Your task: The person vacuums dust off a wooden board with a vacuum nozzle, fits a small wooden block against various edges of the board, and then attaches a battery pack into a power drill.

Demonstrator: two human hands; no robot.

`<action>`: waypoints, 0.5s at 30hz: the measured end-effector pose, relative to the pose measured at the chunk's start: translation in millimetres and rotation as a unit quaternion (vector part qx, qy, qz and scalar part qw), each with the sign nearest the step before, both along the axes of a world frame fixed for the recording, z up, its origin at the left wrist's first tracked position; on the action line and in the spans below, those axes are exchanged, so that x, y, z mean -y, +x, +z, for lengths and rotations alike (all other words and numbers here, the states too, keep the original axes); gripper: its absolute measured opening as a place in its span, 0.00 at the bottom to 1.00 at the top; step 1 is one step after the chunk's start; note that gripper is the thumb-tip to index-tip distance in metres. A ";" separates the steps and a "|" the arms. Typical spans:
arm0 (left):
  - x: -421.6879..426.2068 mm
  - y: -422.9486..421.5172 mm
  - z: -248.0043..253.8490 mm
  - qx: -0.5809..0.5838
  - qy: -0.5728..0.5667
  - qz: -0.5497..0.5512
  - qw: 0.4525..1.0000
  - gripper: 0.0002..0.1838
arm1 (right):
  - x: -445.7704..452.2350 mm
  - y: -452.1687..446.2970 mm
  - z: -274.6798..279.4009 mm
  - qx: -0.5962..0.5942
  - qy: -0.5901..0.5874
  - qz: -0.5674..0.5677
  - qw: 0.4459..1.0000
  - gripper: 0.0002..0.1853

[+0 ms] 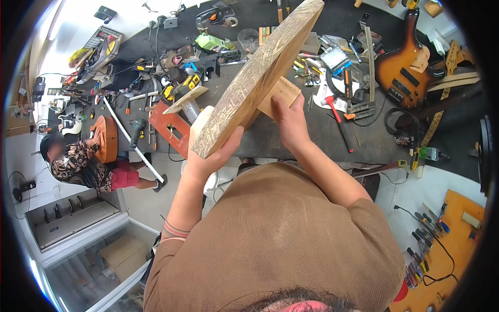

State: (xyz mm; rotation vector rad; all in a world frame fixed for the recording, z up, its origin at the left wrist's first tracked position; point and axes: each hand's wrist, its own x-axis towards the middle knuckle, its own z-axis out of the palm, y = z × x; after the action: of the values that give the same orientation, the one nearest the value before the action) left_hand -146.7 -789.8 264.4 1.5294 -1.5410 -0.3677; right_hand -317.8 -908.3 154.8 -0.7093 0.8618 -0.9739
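The thick wooden slab (249, 83) is held tilted above the bench (364, 140); it could tip onto the bench if the left hand (214, 162), curled around its lower end, slips, and any prop is hidden. The small wooden block (287, 90) might skid if the right hand (291, 122), closed on it with the thumb on top, presses unevenly. Both forearms reach forward, converging toward the bench.
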 end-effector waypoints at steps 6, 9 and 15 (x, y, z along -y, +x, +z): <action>2.6 -1.7 4.2 0.017 -0.014 -0.014 1.000 0.12 | -1.1 1.9 -0.6 0.000 -0.008 -0.013 1.000 0.32; 3.9 -2.1 6.3 0.019 -0.019 -0.020 0.999 0.12 | -0.4 1.4 -3.2 -0.009 -0.020 -0.015 1.000 0.31; 3.7 -1.3 9.9 0.045 -0.023 -0.008 0.999 0.12 | 2.0 2.4 0.8 -0.047 -0.028 -0.007 0.998 0.31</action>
State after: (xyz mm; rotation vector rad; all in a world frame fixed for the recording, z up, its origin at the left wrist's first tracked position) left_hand -148.0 -793.5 274.3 1.5164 -1.6205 -0.2741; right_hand -315.4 -910.3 155.7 -0.8033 0.9262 -0.9866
